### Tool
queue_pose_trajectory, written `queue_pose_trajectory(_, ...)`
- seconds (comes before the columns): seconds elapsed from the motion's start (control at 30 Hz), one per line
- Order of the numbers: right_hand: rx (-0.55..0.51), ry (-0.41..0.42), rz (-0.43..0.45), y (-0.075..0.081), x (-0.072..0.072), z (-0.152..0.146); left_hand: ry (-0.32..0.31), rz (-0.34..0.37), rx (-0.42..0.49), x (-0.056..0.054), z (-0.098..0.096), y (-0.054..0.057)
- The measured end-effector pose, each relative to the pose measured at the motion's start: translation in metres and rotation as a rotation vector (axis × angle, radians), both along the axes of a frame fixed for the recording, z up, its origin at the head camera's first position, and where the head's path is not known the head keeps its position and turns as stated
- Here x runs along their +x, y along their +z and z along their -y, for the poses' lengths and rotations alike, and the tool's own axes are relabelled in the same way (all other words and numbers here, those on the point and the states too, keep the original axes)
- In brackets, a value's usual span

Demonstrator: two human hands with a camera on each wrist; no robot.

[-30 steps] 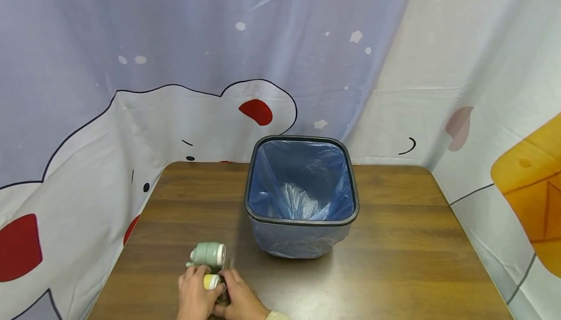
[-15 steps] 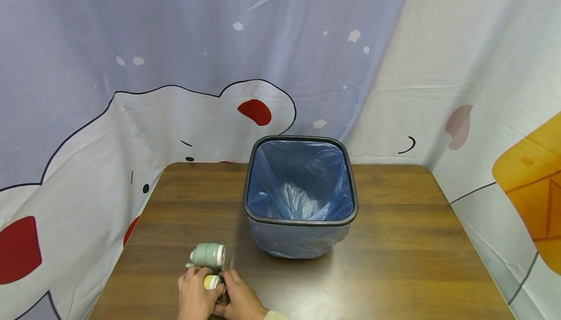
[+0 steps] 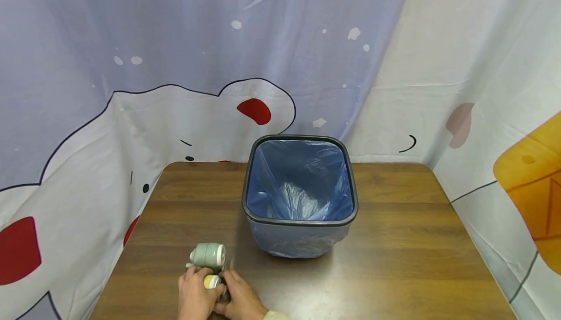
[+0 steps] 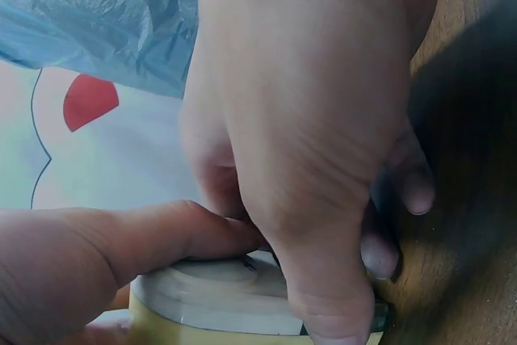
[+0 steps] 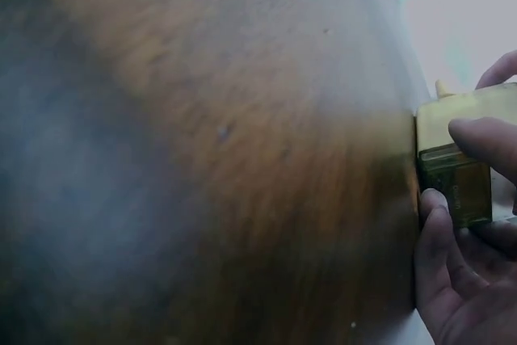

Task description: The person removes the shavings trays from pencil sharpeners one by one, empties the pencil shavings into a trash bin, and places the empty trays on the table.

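A small yellow-and-white object [image 3: 212, 281] with a rounded body lies between both hands near the table's front left. My left hand [image 3: 195, 294] grips its yellow body, thumb on the white end in the left wrist view. A dark see-through block [image 5: 456, 187] sits against the yellow part in the right wrist view. My right hand [image 3: 243, 297] pinches this block between thumb and fingers. Just beyond the hands a green cylinder [image 3: 208, 254] with a white ring end lies on its side. Fingers hide much of the held object.
A black-rimmed bin [image 3: 300, 222] lined with a blue plastic bag stands at the middle of the wooden table [image 3: 403, 242]. Behind and beside the table hangs a printed curtain [image 3: 175, 32].
Both hands stay at the same spot with the yellow-and-white object and its dark block. The head view shifts very slightly; the green cylinder and bin stay put.
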State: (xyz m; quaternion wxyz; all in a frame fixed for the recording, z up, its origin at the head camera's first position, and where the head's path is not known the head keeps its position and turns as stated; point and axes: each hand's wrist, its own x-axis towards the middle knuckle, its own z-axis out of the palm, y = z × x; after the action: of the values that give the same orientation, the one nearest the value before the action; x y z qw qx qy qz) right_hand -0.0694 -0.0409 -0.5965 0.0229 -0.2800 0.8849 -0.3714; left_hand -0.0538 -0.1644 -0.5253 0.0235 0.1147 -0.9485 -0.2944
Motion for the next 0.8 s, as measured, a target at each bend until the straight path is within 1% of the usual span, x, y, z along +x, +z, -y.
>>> queue_pose_trajectory(0.1, 0.008, -0.001, -0.035, -0.0010, -0.0004, -0.0004, 0.019, 0.005, 0.008, -0.0005, -0.0014, 0.0000)
queue_pose_trajectory(0.2, 0.013, -0.007, -0.053, -0.0020, -0.0008, -0.0003, 0.050, 0.036, 0.022, -0.0013, -0.0027, 0.0001)
queue_pose_trajectory(0.33, 0.014, -0.016, -0.032, -0.0024, -0.0007, 0.0008, 0.097, 0.098, 0.045, -0.0022, -0.0044, 0.0015)
queue_pose_trajectory(0.43, 0.014, -0.024, -0.019, -0.0023, -0.0004, 0.0010, 0.116, 0.128, 0.057, -0.0023, -0.0053, 0.0030)
queue_pose_trajectory(0.5, 0.011, -0.028, -0.023, -0.0027, -0.0006, 0.0005, 0.120, 0.132, 0.062, -0.0022, -0.0062, 0.0034)
queue_pose_trajectory(0.8, -0.008, -0.036, -0.018, -0.0047, -0.0020, -0.0001, 0.125, 0.108, 0.073, -0.0019, -0.0064, 0.0040)
